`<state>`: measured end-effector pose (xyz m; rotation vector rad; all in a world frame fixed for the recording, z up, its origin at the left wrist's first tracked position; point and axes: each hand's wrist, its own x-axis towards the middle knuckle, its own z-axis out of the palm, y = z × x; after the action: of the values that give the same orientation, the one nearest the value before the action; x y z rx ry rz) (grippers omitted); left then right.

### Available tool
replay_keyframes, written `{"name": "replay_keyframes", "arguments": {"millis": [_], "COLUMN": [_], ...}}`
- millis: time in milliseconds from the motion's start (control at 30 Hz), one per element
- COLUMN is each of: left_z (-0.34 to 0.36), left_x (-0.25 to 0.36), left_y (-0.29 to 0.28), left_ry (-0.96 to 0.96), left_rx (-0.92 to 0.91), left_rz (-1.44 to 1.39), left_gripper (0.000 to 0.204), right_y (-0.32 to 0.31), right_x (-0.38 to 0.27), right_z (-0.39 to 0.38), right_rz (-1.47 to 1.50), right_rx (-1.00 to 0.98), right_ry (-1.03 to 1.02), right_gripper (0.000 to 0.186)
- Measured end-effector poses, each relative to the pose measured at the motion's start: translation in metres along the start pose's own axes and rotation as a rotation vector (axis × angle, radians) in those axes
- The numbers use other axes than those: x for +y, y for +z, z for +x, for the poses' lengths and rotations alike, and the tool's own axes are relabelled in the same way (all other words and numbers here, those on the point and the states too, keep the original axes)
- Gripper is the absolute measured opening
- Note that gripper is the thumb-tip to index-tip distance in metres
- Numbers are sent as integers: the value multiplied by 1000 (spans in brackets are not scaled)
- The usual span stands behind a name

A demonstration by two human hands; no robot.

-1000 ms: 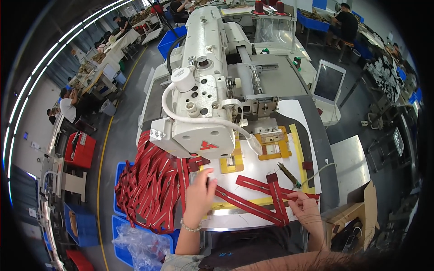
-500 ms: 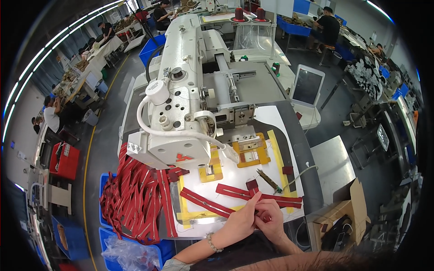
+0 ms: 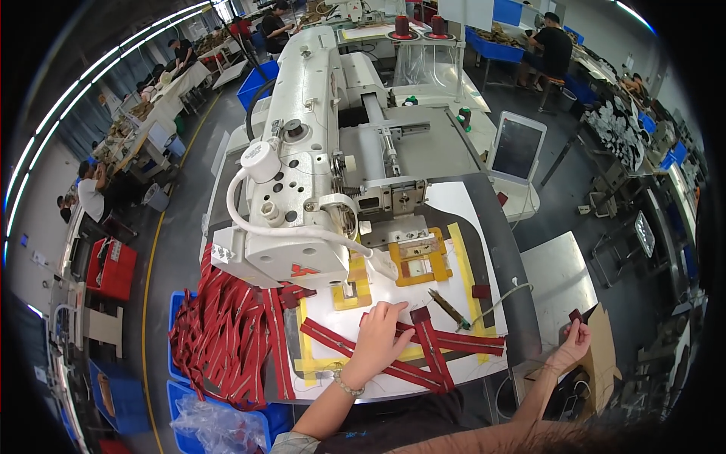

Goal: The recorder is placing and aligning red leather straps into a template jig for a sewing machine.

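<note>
My left hand (image 3: 382, 339) lies with its fingers stretched out over the red zippers on the white work surface (image 3: 321, 382). One zipper (image 3: 325, 333) slants beneath that hand, and another zipper (image 3: 476, 344) reaches out to the right. A third zipper (image 3: 429, 340) stands nearly upright in the view, with a dark red square tab (image 3: 420, 315) at its far end. Off to the right, above a cardboard box (image 3: 601, 348), my right hand (image 3: 572, 344) pinches a small dark red patch (image 3: 576, 314). Thread snips (image 3: 450, 309) rest beyond the zippers.
A white sewing machine (image 3: 302, 174) stands over the work, with a yellow clamp frame (image 3: 435, 268) below its head. Many red zippers (image 3: 223, 333) heap over a blue bin (image 3: 175, 371) at left. A screen (image 3: 516, 147) stands far right; people work around the room.
My hands have parted: the left moved left and far over the zippers, the right swung right to the cardboard box with the patch. The third zipper now lies lengthwise toward me.
</note>
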<state>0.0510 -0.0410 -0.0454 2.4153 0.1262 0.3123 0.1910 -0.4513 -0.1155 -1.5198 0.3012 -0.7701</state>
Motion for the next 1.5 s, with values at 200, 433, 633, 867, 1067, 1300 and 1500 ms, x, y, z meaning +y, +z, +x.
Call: {"name": "replay_keyframes", "arguments": {"millis": [200,433,633,867,1067,1300,1500], "left_z": [15,21,14,-4,-17,-29,-32], "left_x": [6,2,17,40,41,32,36], "left_y": [13,32,15,-19,-27,-18,-20], "left_ry": [33,47,-81,-129,-80,-124,-227], "left_rx": [-3,-34,-75,-145,-68,-2,48], "left_rz": [93,103,-318,-736,-690,-804,-771], "left_gripper": [50,38,22,18,23,29,32], "right_y": [-103,-85,26,120,156,158,143], "right_x": [191,162,-12,-105,-109,-95,-125], "right_z": [46,30,-21,-127,-164,-167,-171], "right_rz": [-24,-175,-262,-368,-609,-709,-334], "right_rx": [15,67,-175,-919,-1063,-1101,-998], "right_ry": [528,501,57,-514,-679,-656,-199], "right_gripper": [36,56,38,23,47,22,16]}}
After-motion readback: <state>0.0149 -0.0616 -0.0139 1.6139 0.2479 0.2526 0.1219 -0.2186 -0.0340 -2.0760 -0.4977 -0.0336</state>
